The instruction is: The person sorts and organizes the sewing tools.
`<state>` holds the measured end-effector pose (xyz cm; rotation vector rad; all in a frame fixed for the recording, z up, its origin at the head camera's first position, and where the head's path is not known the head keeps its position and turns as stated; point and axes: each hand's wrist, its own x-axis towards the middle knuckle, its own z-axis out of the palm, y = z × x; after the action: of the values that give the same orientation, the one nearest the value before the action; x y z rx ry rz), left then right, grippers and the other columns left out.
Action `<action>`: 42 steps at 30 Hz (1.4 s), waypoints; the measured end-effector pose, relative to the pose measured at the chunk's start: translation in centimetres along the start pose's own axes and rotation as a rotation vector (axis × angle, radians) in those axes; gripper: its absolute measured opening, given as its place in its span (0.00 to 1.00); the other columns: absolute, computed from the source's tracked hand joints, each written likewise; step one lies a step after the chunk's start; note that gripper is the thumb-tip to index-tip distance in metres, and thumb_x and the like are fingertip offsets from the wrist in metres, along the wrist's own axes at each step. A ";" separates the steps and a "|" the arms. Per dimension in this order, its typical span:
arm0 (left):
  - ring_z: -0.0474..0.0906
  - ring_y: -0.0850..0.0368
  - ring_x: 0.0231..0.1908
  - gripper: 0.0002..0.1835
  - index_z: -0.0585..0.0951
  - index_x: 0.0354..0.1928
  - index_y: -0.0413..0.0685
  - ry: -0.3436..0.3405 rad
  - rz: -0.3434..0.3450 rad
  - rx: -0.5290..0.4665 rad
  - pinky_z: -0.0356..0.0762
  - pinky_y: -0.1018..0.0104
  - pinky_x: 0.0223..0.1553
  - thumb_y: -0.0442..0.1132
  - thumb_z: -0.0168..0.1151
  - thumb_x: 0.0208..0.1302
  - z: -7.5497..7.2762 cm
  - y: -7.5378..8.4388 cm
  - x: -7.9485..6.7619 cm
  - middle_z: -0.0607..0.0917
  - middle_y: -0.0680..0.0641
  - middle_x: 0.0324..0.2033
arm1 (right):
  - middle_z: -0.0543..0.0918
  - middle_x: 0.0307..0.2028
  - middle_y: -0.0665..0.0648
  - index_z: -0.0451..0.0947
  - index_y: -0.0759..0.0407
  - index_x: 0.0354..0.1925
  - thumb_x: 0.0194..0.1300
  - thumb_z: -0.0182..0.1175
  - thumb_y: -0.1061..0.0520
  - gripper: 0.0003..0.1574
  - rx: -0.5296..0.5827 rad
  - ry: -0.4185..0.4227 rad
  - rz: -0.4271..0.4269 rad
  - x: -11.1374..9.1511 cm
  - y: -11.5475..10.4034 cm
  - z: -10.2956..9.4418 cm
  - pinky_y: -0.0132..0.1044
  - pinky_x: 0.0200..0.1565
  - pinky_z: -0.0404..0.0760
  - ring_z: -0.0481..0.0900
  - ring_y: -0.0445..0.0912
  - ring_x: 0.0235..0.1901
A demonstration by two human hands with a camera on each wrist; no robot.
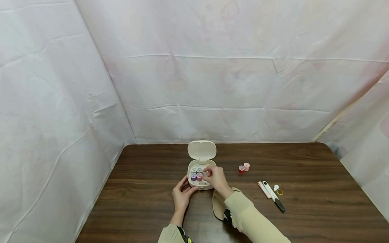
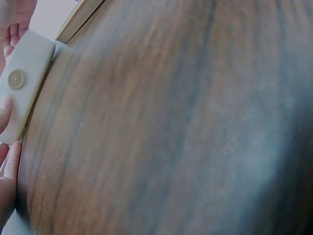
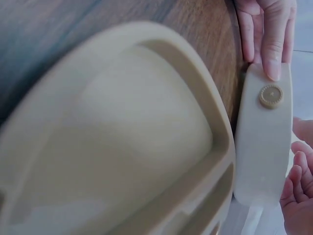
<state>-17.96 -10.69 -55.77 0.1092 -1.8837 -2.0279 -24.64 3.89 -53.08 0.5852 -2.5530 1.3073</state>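
Note:
A cream sewing box stands with its lid raised, thread spools inside, including a purple one and a pinkish-red one. My left hand holds the box's near left corner, fingers along the side and thumb on the front. That thumb lies just beside the round button in the right wrist view. Over the right half of the box, my right hand reaches in, thumb and index finger pinching a small pale spool, mostly hidden by the fingers.
A beige compartment tray lies under my right wrist. To the right are a red spool, a pink spool, a pink stick, a white tool with a black end, small white discs and a yellow ring.

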 end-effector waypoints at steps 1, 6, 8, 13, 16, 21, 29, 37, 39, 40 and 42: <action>0.69 0.27 0.43 0.31 0.70 0.50 0.21 -0.001 -0.001 0.001 0.71 0.40 0.42 0.17 0.66 0.37 0.0 0.0 0.0 0.73 0.22 0.42 | 0.73 0.14 0.55 0.79 0.66 0.26 0.42 0.70 0.65 0.10 0.000 0.004 0.003 -0.1 0.0 -0.2 0.26 0.17 0.66 0.64 0.37 0.16; 0.70 0.30 0.43 0.31 0.70 0.50 0.22 0.006 -0.010 0.014 0.72 0.42 0.41 0.17 0.67 0.37 0.0 -0.1 0.0 0.74 0.23 0.42 | 0.72 0.15 0.54 0.79 0.67 0.27 0.44 0.69 0.66 0.09 0.002 0.016 0.030 -0.4 0.0 -1.5 0.26 0.17 0.65 0.64 0.38 0.16; 0.70 0.30 0.43 0.31 0.71 0.50 0.23 0.010 -0.013 0.018 0.72 0.43 0.41 0.18 0.67 0.37 0.0 -0.1 0.0 0.74 0.24 0.42 | 0.71 0.15 0.53 0.79 0.66 0.27 0.44 0.68 0.66 0.08 0.002 0.018 0.038 -0.5 0.1 -2.0 0.26 0.17 0.65 0.64 0.38 0.17; 0.70 0.30 0.42 0.31 0.71 0.50 0.23 0.012 0.002 0.026 0.73 0.44 0.40 0.17 0.67 0.37 0.0 -0.1 0.0 0.74 0.24 0.42 | 0.71 0.15 0.51 0.79 0.66 0.27 0.44 0.67 0.68 0.08 0.002 0.042 0.040 -0.8 0.5 -3.2 0.26 0.17 0.65 0.65 0.39 0.17; 0.70 0.30 0.42 0.31 0.71 0.50 0.23 0.014 0.006 0.027 0.73 0.44 0.40 0.17 0.67 0.36 -0.1 -0.1 0.0 0.74 0.24 0.42 | 0.71 0.16 0.51 0.79 0.66 0.27 0.44 0.67 0.68 0.08 -0.002 0.068 0.018 -1.0 0.8 -3.8 0.26 0.17 0.66 0.65 0.38 0.17; 0.70 0.30 0.42 0.31 0.71 0.50 0.24 0.021 -0.012 0.022 0.74 0.46 0.40 0.17 0.67 0.36 -0.2 -0.1 0.0 0.74 0.24 0.42 | 0.70 0.16 0.49 0.79 0.66 0.27 0.44 0.67 0.68 0.07 0.010 0.097 -0.003 -1.3 1.3 -5.1 0.26 0.17 0.66 0.66 0.38 0.17; 0.70 0.30 0.42 0.31 0.71 0.50 0.24 0.022 -0.016 0.024 0.73 0.45 0.41 0.17 0.67 0.36 -0.3 -0.1 0.0 0.74 0.24 0.42 | 0.70 0.16 0.48 0.79 0.66 0.28 0.45 0.67 0.67 0.08 0.005 0.123 -0.009 -1.8 3.3 -7.0 0.25 0.17 0.67 0.66 0.38 0.17; 0.70 0.30 0.42 0.31 0.71 0.50 0.23 0.023 -0.010 0.024 0.73 0.44 0.41 0.16 0.66 0.36 -0.3 0.0 0.0 0.74 0.24 0.42 | 0.73 0.18 0.50 0.79 0.66 0.31 0.47 0.66 0.66 0.08 -0.043 0.142 0.073 -2.3 5.3 -9.1 0.25 0.19 0.70 0.69 0.41 0.19; 0.70 0.30 0.42 0.31 0.71 0.50 0.23 0.020 -0.009 0.024 0.73 0.44 0.41 0.16 0.66 0.37 -0.3 0.0 0.0 0.74 0.24 0.42 | 0.74 0.18 0.51 0.79 0.68 0.31 0.47 0.66 0.66 0.09 -0.036 0.147 0.090 -2.4 5.8 -9.7 0.25 0.19 0.70 0.70 0.41 0.19; 0.70 0.29 0.42 0.31 0.71 0.50 0.23 0.019 -0.008 0.024 0.73 0.44 0.41 0.16 0.66 0.37 -0.3 0.0 0.0 0.74 0.24 0.42 | 0.75 0.18 0.52 0.79 0.68 0.32 0.47 0.66 0.66 0.09 -0.033 0.152 0.098 -2.4 6.0 -9.9 0.25 0.19 0.71 0.70 0.41 0.19; 0.70 0.29 0.42 0.31 0.71 0.50 0.23 0.018 -0.007 0.026 0.73 0.44 0.40 0.17 0.66 0.37 -0.3 0.0 0.0 0.74 0.24 0.42 | 0.75 0.18 0.53 0.79 0.69 0.32 0.47 0.66 0.66 0.10 -0.029 0.157 0.112 -2.6 6.5 -10.3 0.25 0.19 0.71 0.71 0.42 0.19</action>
<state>-17.86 -10.97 -55.79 0.1405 -1.9009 -2.0008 -25.11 16.35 -52.74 0.3241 -2.5021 1.2930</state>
